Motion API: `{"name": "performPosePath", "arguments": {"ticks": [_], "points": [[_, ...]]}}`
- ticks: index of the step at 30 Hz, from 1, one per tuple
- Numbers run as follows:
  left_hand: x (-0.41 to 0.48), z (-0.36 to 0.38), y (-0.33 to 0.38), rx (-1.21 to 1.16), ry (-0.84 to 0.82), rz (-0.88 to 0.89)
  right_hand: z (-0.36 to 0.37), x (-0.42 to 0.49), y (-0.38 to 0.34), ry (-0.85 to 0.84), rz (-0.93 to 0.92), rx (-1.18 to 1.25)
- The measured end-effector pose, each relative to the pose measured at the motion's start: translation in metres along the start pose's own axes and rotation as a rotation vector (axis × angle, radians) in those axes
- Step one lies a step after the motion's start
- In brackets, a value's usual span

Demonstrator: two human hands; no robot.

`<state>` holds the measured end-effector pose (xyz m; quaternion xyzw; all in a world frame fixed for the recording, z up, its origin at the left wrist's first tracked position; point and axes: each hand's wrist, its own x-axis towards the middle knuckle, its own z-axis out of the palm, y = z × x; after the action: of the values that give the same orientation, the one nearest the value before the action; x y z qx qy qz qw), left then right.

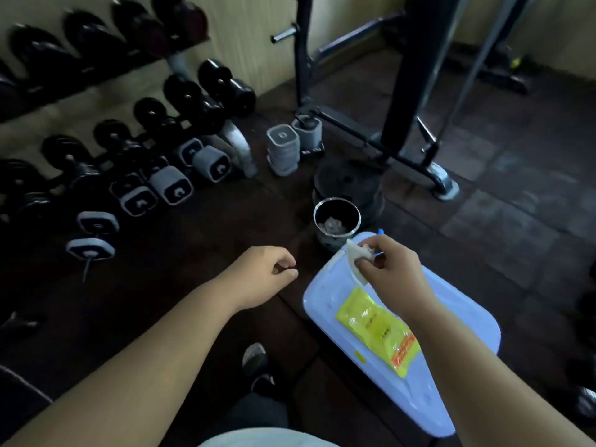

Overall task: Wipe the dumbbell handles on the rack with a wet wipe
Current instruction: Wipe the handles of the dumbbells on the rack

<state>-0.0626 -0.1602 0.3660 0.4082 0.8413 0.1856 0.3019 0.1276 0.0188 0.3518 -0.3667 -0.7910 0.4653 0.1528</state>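
The right hand (392, 269) pinches a white wet wipe (356, 259) over the far end of the pale blue stool (325, 304). The wipe is probably fresh from the yellow wipe packet (377, 330) lying on that stool. The left hand (264, 272) hangs loosely curled and empty just left of the stool. Beyond the stool, a metal-rimmed cup (329, 241) holds crumpled pale wads (332, 225), likely spent wipes. The racked dumbbells (180, 101) wait well left of the stool.

A white wet wipe (356, 262), crumpled and partly folded, was pinched between the fingers of the right hand (392, 269), held in the air at lower centre right. Black dumbbells (193, 101) lay side by side in two sloping rows on a rack (240, 146) against the left wall, their short handles (226, 82) dim and blurred between round heads.
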Motion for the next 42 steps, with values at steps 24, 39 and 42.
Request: {"name": "performPosePath", "arguments": {"ticks": [24, 39, 42], "points": [[0.136, -0.348, -0.269, -0.11, 0.382, -0.118, 0.221, 0.308, -0.254, -0.115, -0.212, -0.099], [0.426, -0.487, -0.324, -0.117, 0.354, -0.202, 0.255, 0.664, -0.266, -0.208, -0.141, -0.201], [0.489, -0.512, -0.316, -0.113, 0.317, -0.207, 0.253, 0.737, -0.291, -0.252, -0.193, -0.261]]}}
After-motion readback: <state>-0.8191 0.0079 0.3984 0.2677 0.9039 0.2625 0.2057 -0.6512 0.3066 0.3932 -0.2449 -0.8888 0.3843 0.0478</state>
